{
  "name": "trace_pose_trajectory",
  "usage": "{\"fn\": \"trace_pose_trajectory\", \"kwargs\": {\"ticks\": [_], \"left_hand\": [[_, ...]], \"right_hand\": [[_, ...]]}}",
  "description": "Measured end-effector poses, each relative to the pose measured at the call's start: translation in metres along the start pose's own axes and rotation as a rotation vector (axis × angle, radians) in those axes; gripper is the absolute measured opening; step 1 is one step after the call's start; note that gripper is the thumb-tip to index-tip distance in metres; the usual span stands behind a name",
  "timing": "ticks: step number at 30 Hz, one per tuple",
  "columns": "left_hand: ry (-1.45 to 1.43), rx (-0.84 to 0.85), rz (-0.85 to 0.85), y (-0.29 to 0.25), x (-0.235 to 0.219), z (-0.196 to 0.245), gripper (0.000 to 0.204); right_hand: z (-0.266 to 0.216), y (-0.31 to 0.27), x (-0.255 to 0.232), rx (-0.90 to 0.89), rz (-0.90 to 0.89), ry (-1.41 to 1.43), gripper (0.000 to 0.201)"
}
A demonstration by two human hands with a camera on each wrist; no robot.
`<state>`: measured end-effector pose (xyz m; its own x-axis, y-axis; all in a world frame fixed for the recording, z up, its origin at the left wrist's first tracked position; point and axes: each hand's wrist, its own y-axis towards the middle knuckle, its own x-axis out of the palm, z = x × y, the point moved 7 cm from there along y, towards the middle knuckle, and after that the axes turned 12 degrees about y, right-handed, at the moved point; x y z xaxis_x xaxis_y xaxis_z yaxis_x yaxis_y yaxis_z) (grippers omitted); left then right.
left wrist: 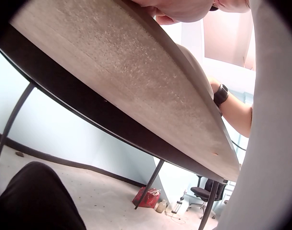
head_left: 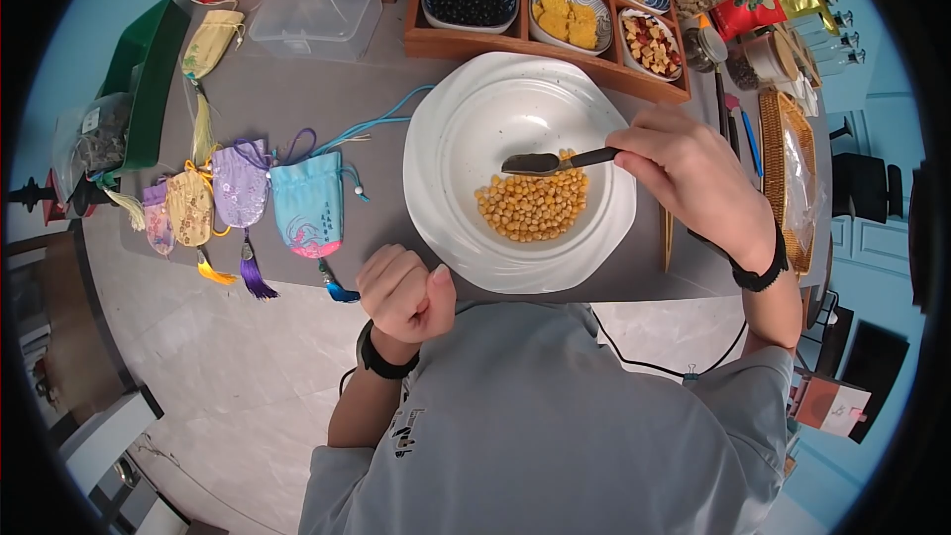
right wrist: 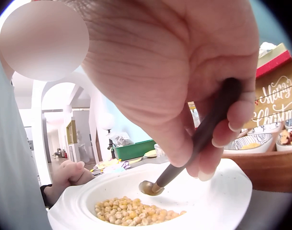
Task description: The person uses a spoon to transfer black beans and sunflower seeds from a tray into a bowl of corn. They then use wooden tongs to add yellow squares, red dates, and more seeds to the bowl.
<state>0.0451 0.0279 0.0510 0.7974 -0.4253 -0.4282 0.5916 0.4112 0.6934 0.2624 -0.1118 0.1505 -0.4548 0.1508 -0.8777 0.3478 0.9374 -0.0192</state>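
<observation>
My right hand [head_left: 697, 170] grips the dark handle of a small scoop spoon [head_left: 532, 164], its metal bowl over the white bowl [head_left: 431, 238]. Below it, a pile of yellow chickpeas [head_left: 532, 206] lies in the bowl's bottom. From the right wrist view, thumb and fingers pinch the handle, and the spoon [right wrist: 158, 187] tilts down just above the chickpeas [right wrist: 131, 213]. At the table's front edge, left of the bowl, my left hand [head_left: 404, 292] is curled into a fist with nothing visible in it. A blue drawstring pouch [head_left: 308, 203] lies nearest to it.
Behind the bowl stands a wooden divided tray [head_left: 466, 44] with small dishes of dried foods. Several more pouches [head_left: 241, 183] lie at the left, near a clear plastic box [head_left: 317, 15] and a green bin [head_left: 149, 89]. A wicker basket [head_left: 783, 183] sits at the right.
</observation>
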Motion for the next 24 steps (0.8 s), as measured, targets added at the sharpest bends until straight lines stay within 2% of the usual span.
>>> {"fn": "trace_pose_trajectory", "kwargs": {"ticks": [11, 24], "left_hand": [[-0.004, 0.000, 0.007, -0.001, 0.000, -0.001, 0.046], [0.003, -0.003, -0.004, 0.000, 0.000, 0.000, 0.045]], "right_hand": [[-0.006, 0.005, 0.013, -0.031, -0.075, -0.006, 0.018], [-0.003, 0.003, 0.002, -0.012, -0.003, -0.016, 0.013]]}}
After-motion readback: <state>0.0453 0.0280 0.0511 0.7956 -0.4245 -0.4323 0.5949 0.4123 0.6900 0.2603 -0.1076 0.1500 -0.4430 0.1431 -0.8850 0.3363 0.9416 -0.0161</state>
